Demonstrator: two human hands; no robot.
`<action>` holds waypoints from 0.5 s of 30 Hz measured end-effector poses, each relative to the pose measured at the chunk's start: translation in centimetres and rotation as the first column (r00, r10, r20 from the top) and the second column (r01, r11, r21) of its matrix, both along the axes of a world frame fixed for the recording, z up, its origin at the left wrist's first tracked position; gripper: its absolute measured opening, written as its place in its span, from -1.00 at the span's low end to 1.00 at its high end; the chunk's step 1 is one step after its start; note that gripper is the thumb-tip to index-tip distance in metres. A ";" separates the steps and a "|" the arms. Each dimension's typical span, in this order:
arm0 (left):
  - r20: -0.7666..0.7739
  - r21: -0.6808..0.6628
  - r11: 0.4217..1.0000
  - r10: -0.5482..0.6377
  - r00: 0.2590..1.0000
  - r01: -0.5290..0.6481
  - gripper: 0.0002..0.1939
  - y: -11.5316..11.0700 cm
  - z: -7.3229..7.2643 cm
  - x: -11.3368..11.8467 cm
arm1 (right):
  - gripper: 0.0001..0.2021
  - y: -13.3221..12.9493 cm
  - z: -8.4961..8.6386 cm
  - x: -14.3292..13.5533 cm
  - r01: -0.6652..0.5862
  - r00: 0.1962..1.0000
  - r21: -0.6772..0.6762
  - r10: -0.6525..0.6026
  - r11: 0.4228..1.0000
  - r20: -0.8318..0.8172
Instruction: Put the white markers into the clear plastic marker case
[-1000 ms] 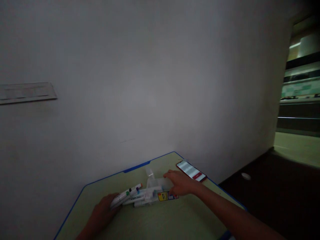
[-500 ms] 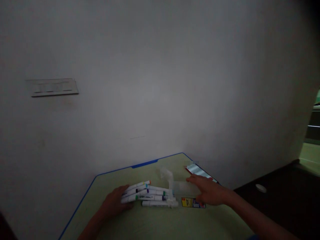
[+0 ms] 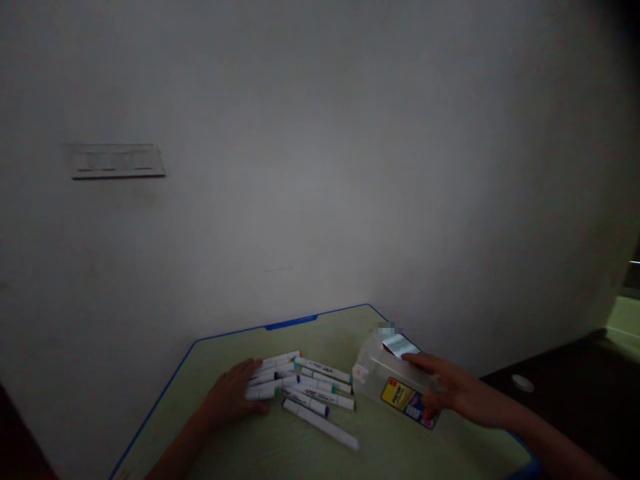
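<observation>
My left hand (image 3: 233,392) is curled about the left ends of several white markers (image 3: 263,378) with coloured end bands, its thumb at the near side of the pile. More markers (image 3: 320,399) fan out to the right on the table, one of them lying apart at the front. My right hand (image 3: 447,387) grips a clear plastic case (image 3: 373,377) by its right end, fingers on the far side and thumb near the label. A yellow and dark label (image 3: 403,399) shows on the case's side. The case is tilted, its left end towards the markers.
The pale table (image 3: 225,453) has a blue edge and stands against a grey wall (image 3: 310,167). A phone-like flat object (image 3: 401,345) lies beyond the case near the right edge. A switch plate (image 3: 117,161) is on the wall; a small white object (image 3: 523,383) lies on the dark floor.
My right hand has drawn the clear case to the right, off the markers' right ends. These markers have spread apart on the table. The left hand has stayed nearly in place.
</observation>
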State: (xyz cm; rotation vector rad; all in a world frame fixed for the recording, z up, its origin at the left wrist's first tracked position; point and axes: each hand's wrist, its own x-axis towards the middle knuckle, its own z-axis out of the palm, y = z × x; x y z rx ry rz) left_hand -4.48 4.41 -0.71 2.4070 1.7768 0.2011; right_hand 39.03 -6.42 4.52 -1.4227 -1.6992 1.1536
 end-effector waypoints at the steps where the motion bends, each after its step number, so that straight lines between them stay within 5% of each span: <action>1: -0.005 -0.004 1.000 -0.009 1.000 0.009 0.04 0.0 0.1 0.0 | -0.31 0.3 0.3 -0.5 -0.012 1.000 0.010 0.013 1.000 -0.019; 9: 0.003 -0.012 0.992 -0.129 0.992 0.129 0.00 0.2 0.3 -0.5 | -0.43 6.7 3.6 -8.6 -0.259 0.947 0.093 0.271 0.961 -0.169; 15: 0.167 0.075 0.994 -0.087 0.982 0.075 -0.15 -1.7 0.3 -0.6 | -0.47 11.9 0.5 -15.3 -0.183 0.883 0.159 0.233 0.970 -0.406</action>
